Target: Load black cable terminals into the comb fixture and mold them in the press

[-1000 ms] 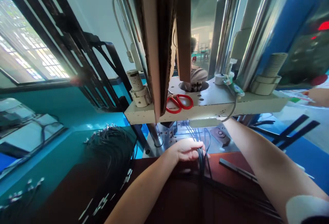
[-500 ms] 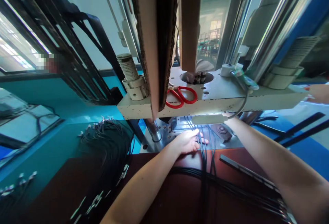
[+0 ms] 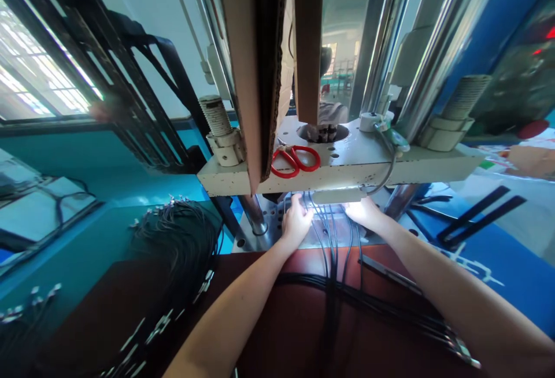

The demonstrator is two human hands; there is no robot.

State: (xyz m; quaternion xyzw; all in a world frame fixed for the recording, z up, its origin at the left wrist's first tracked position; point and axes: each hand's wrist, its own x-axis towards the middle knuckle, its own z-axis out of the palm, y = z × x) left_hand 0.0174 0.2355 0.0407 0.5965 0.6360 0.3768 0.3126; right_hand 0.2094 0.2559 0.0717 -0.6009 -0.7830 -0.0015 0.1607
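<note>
Under the press's upper plate, a metal mould [image 3: 323,225] lies in bright light with several thin black cables [image 3: 333,239] running out of it towards me. My left hand [image 3: 296,223] is at the mould's left end, fingers bent against it and thumb pointing inward near the cables. At the right end, my right hand [image 3: 364,214] has its fingers closed on the mould's edge; glare and the lamp bar partly hide the fingertips. The cables pass between both hands and drop over the front edge onto the brown work surface [image 3: 277,320].
Red-handled scissors [image 3: 295,161] lie on the press plate [image 3: 347,173], beside upright cardboard [image 3: 243,77]. A lamp bar [image 3: 338,196] hangs below the plate. A metal strip [image 3: 390,274] lies beside my right forearm. Bundled cables [image 3: 186,239] are at left.
My left hand has moved from open under the cables to the mould's left end. My right hand has come into view from behind the lamp, at the right end. The view has shifted slightly.
</note>
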